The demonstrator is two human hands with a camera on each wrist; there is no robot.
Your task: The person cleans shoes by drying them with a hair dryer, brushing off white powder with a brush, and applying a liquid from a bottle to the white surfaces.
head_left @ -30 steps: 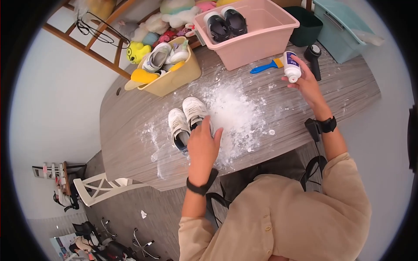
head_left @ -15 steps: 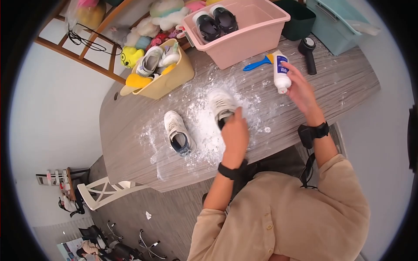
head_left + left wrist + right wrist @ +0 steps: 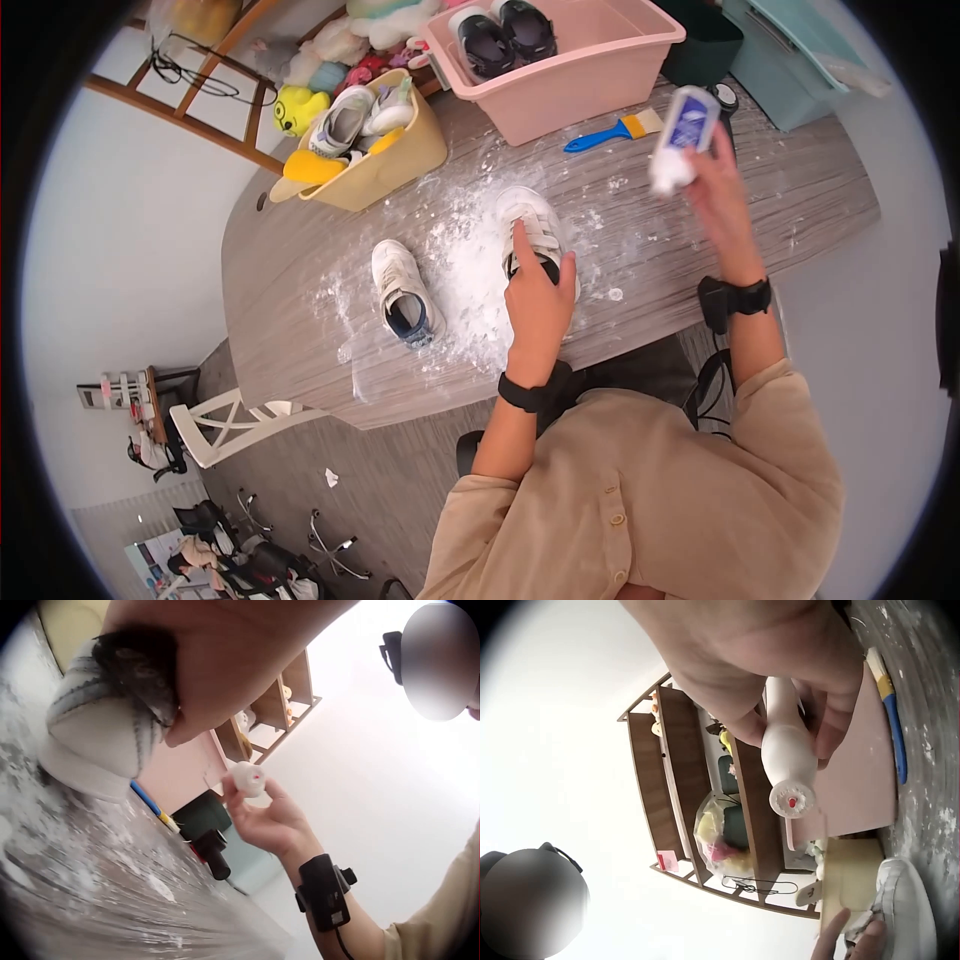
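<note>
A white sneaker (image 3: 535,213) stands on white powder (image 3: 470,250) on the wood-grain table, toe pointing away. My left hand (image 3: 540,315) holds it around the dark ankle opening, index finger lying along the straps and thumb at the right side; the other fingers are hidden. Its mate, a white shoe (image 3: 390,265) with a dark blue lining, stands apart to the left. Above the table at the right, my right hand (image 3: 722,205) grips a white powder bottle (image 3: 688,125) with a purple label, tilted nozzle-down. A red spot marks the end of the bottle's nozzle (image 3: 792,801).
A blue-handled brush (image 3: 600,137) lies behind the bottle, in front of a pink bin (image 3: 590,95) holding dark shoes. Left of that stands a yellow basket (image 3: 400,170) with shoes. A black handheld tool (image 3: 216,859), a dark green bin (image 3: 700,45) and a teal bin (image 3: 800,90) are at the right.
My left hand has moved one white sneaker rightward, away from its mate, and set it on the powder. The right hand keeps the bottle, now raised and tilted the other way.
</note>
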